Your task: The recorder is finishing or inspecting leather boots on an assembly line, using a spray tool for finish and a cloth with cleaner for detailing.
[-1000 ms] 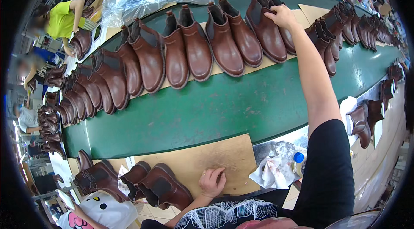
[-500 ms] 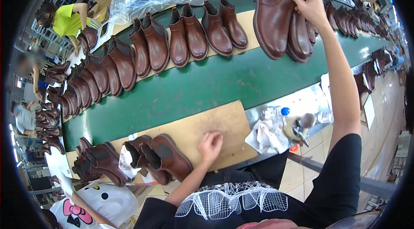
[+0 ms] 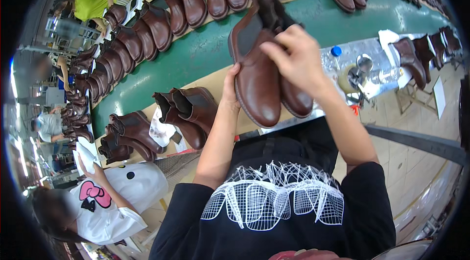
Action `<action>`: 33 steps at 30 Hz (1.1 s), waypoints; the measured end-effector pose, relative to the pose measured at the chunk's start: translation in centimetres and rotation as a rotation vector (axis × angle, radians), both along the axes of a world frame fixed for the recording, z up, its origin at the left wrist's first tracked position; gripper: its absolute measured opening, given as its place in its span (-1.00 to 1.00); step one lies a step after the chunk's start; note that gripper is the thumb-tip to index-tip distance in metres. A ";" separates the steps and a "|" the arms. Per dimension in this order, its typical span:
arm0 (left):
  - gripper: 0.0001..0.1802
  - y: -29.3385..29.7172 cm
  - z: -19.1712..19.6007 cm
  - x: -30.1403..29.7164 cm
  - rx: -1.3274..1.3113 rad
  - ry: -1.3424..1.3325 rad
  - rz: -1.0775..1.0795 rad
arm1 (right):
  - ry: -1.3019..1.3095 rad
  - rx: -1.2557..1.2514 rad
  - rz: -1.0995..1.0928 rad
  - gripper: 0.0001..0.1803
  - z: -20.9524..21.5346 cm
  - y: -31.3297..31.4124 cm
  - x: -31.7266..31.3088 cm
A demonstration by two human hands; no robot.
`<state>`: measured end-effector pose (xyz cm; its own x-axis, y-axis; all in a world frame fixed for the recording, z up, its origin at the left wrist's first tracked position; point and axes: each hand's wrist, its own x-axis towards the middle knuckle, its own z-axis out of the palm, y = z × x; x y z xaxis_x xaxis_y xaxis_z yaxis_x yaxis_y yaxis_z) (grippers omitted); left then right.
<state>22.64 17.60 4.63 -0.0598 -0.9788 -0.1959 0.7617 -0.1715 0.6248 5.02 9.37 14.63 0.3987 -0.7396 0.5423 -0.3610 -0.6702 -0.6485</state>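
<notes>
A pair of brown leather Chelsea boots (image 3: 257,81) with dark elastic side panels is held up in front of me, toes pointing toward my body. My left hand (image 3: 230,88) grips the left edge of the nearer boot; its fingers are partly hidden behind the sole. My right hand (image 3: 301,59) is closed around the upper part of the pair, its thumb lying across the front boot. The second boot (image 3: 296,96) shows partly behind the first. Beneath them lies a tan board (image 3: 247,122) along the near edge of the bench.
Rows of brown boots (image 3: 188,2) line the far side of the green belt (image 3: 161,74). More boots (image 3: 191,113) stand at my near left beside a stained white cloth (image 3: 161,130). A blue-capped bottle (image 3: 336,51) is at right. A person in white (image 3: 112,201) works close on my left.
My right hand has brought the pair of boots from above the far side of the belt down toward me. My left hand has risen from the board and taken hold of the boot's edge.
</notes>
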 end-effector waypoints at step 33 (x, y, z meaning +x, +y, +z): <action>-0.41 11.1 2.3 3.6 0.108 0.122 0.299 | -0.145 0.491 -0.538 -0.71 -22.1 3.6 -29.9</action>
